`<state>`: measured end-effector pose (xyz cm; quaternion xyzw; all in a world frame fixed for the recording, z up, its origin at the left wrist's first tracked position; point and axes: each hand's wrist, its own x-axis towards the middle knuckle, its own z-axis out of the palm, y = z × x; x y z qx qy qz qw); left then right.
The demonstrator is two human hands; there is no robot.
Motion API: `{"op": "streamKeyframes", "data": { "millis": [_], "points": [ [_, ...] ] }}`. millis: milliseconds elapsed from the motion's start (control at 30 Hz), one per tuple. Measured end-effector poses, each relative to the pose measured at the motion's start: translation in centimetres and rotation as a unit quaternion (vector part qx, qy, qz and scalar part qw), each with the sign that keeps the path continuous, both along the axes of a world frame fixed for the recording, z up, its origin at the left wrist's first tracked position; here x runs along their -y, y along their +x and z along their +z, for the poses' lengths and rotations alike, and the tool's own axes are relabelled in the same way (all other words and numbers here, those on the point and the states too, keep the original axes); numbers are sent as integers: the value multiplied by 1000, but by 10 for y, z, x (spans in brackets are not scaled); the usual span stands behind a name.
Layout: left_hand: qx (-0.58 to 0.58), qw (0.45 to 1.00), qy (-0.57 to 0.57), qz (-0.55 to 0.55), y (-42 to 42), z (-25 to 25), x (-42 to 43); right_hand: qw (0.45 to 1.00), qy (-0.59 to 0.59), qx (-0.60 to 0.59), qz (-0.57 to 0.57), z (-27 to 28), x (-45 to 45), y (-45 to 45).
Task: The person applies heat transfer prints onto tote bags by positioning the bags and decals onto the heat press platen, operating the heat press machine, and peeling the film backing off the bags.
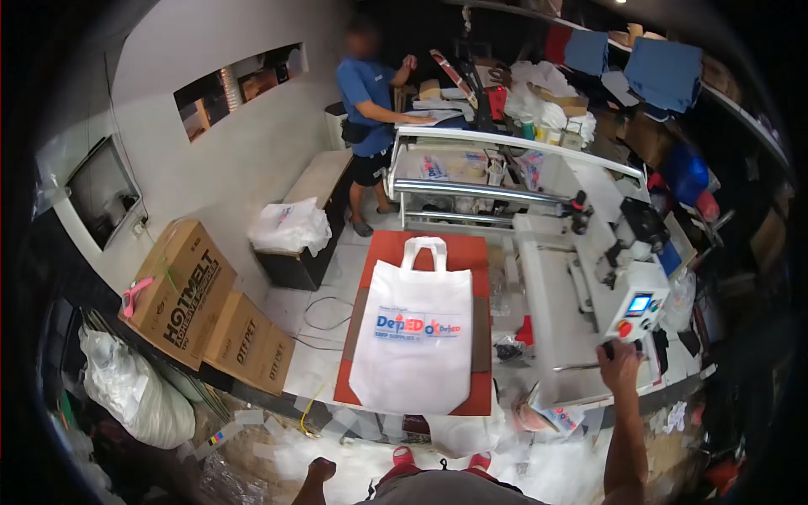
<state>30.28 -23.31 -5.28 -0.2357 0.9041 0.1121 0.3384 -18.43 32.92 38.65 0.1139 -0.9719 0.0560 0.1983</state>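
A white non-woven bag (412, 362) lies flat on the red platen (481, 337), its loop handles toward the far side and a blue and red print (421, 323) on its front. To the right stands a white heat press (581, 328) with a lit screen (640, 303) and a red button. My right hand (621, 364) is closed around a black handle (608, 349) at the front of the press. Low in the view, my left hand (320, 470) hangs beside my body, curled into a fist, apart from the bag and the platen.
Cardboard boxes (181, 290) and a stuffed white sack (135, 391) stand at the left. Folded white bags (290, 225) rest on a bench. A co-worker in a blue shirt (366, 88) stands at the far table. Paper scraps litter the floor near my feet.
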Motion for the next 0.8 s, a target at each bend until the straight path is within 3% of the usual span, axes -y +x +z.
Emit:
{"op": "streamKeyframes", "data": {
  "millis": [67, 100, 133, 167, 200, 233, 300, 333, 433, 500, 533, 567, 633, 667, 767, 800],
  "points": [
    [-53, 990, 6, -132, -30, 25, -29, 991, -46, -38, 123, 9, 6, 5],
    [-54, 990, 5, -127, -38, 24, -45, 974, -58, -91, 199, 4, 1, 4],
    [-98, 981, -24, -164, -51, 22, -59, 961, -127, -59, 237, -2, 1, 2],
    [-140, 968, -52, -200, -57, 21, -74, 956, -116, 28, 269, 0, -1, -2],
    [-203, 961, -49, -183, -62, 28, -91, 939, -130, -28, 318, -1, 9, -2],
    [-256, 965, 7, 61, -67, 47, -122, 932, -130, -22, 339, -5, 19, -2],
    [-217, 975, -22, -48, -74, 45, -153, 913, -138, -13, 383, -13, 41, 1],
    [-254, 967, -30, -11, -70, 39, -173, 901, -147, -11, 407, -16, 55, 2],
    [-322, 934, 3, 153, -32, -47, -223, 866, -170, -8, 469, -19, 93, 9],
    [-253, 926, 20, 280, -36, 50, -290, 850, -171, -10, 499, -24, 118, 14],
    [-279, 885, 37, 371, -28, 57, -315, 841, -172, -15, 514, -27, 130, 16],
    [-276, 928, 4, 251, 11, -37, -317, 834, -174, -12, 523, -29, 143, 18],
    [-127, 975, 30, 181, 19, 23, -362, 813, -183, -49, 550, -32, 166, 23],
    [-164, 951, 28, 260, 36, 15, -386, 810, -179, -54, 556, -34, 177, 25],
    [-120, 886, 109, 434, 70, 30, -442, 802, -160, -55, 573, -41, 204, 31],
    [-122, 884, 106, 439, 77, 32, -450, 794, -160, -77, 581, -42, 212, 33]
  ]
}}
